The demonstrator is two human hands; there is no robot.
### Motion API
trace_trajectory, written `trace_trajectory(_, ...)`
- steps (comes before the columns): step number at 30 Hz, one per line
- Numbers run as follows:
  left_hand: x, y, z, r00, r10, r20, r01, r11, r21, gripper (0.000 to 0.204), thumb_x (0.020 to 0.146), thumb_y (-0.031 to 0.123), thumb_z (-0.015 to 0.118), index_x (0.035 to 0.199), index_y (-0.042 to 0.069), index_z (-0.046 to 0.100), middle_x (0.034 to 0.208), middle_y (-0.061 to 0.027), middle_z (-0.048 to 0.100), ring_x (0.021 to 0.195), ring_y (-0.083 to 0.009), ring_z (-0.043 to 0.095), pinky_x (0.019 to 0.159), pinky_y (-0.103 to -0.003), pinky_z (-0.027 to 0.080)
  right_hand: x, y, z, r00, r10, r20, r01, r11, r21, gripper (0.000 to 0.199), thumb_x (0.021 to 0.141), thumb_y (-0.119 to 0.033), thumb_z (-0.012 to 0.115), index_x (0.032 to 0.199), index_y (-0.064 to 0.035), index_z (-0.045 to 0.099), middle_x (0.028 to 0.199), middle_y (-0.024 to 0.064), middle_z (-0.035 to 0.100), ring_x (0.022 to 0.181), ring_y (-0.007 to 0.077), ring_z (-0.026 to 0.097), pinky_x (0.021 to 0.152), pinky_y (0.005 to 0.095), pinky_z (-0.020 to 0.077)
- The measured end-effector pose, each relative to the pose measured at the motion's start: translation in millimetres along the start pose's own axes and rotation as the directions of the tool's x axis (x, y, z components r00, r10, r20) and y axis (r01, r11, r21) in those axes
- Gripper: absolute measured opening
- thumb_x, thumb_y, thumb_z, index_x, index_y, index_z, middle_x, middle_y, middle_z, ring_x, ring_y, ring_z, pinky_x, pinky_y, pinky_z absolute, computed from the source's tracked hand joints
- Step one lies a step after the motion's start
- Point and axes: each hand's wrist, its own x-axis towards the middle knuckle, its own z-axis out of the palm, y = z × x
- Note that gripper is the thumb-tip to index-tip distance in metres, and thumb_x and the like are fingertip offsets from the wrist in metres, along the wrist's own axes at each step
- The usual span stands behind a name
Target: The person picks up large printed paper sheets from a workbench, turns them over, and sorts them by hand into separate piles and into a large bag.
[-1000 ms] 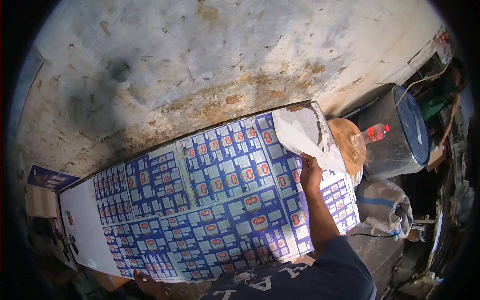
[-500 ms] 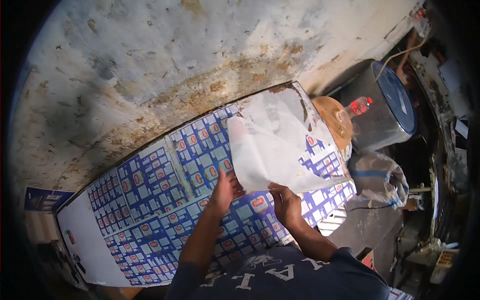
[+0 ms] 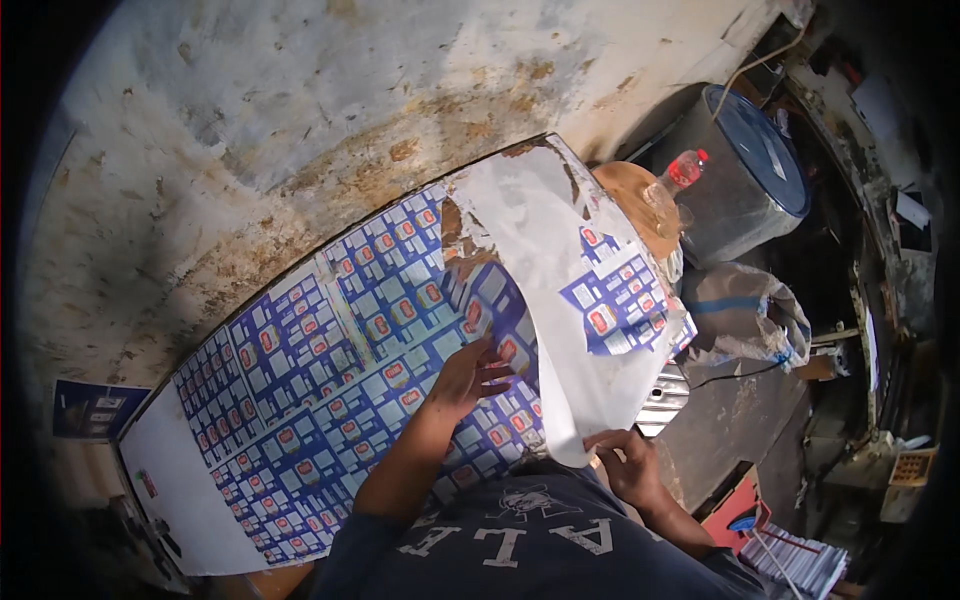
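A large sheet, white on its back and printed blue on its face, lies curled over at the right end of the table. My right hand pinches its near edge between thumb and fingers, close to my shirt. My left hand is beside the curl, on or just above the blue printed side, with its fingers apart and nothing held. More blue printed sheets with red labels cover the middle of the table. Part of the held sheet's face is hidden by the fold.
A stained wall runs along the table's far side. Past the right end are a round brown board, a plastic bottle with a red cap, a grey drum with a blue lid and a woven sack. A stack of papers lies low at right.
My right hand has drawn the sheet's edge toward me and to the right. The curl has shifted, uncovering a brown worn patch on the table. My left hand has moved slightly right and nearer.
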Motion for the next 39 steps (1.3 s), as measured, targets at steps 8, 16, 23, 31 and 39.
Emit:
trace_trajectory(8,-33,-89,42,0.987,0.083,-0.141,-0.078,0.996,0.036,0.036,0.098,0.042,0.052,0.111,0.009,0.055,0.110,-0.0155,0.060,0.089,-0.0257,0.066,0.070,-0.040,0.055,-105,25,-84,0.998,0.067,-0.013,-0.060,0.955,0.290,0.015,0.087,0.010,0.058,0.094,-0.0019,0.052,0.096,0.0151,0.069,0.095,0.0269,0.068,0.084,0.0361,0.0536)
trace_trajectory(16,-19,-167,64,0.953,0.259,-0.160,-0.265,0.964,-0.020,0.032,0.099,0.017,0.051,0.125,-0.001,0.051,0.118,-0.0132,0.061,0.104,-0.0276,0.062,0.086,-0.043,0.054,-168,61,-89,0.998,-0.049,0.031,0.032,0.913,0.407,0.015,0.087,0.012,0.058,0.092,-0.0011,0.053,0.101,0.0150,0.068,0.102,0.0257,0.066,0.085,0.0335,0.0531)
trace_trajectory(23,-64,-169,93,0.860,0.445,-0.251,-0.436,0.895,0.095,0.033,0.101,0.013,0.046,0.130,-0.002,0.045,0.122,-0.0150,0.058,0.110,-0.0284,0.060,0.094,-0.042,0.052,-168,30,-95,0.975,-0.218,0.033,0.197,0.930,0.311,0.014,0.086,0.011,0.060,0.091,-0.0005,0.054,0.096,0.0155,0.069,0.096,0.0262,0.069,0.079,0.0333,0.0541)
trace_trajectory(31,-98,-154,110,0.885,0.454,-0.104,-0.453,0.891,0.034,0.031,0.099,0.012,0.050,0.124,-0.005,0.048,0.120,-0.0150,0.060,0.102,-0.0216,0.064,0.084,-0.036,0.054,-161,-30,-111,0.924,-0.366,0.107,0.319,0.896,0.309,0.015,0.083,0.003,0.067,0.092,-0.0043,0.058,0.097,0.0144,0.070,0.093,0.0284,0.070,0.076,0.0367,0.0546)
trace_trajectory(39,-184,-160,69,0.926,0.376,-0.028,-0.368,0.917,0.152,0.038,0.096,0.026,0.057,0.124,0.002,0.055,0.110,-0.0106,0.065,0.096,-0.0216,0.063,0.081,-0.037,0.052,-98,-137,-98,0.502,-0.801,0.326,0.767,0.586,0.261,0.019,0.077,-0.005,0.074,0.091,-0.0034,0.062,0.098,0.0144,0.071,0.084,0.0277,0.071,0.067,0.0342,0.0541)
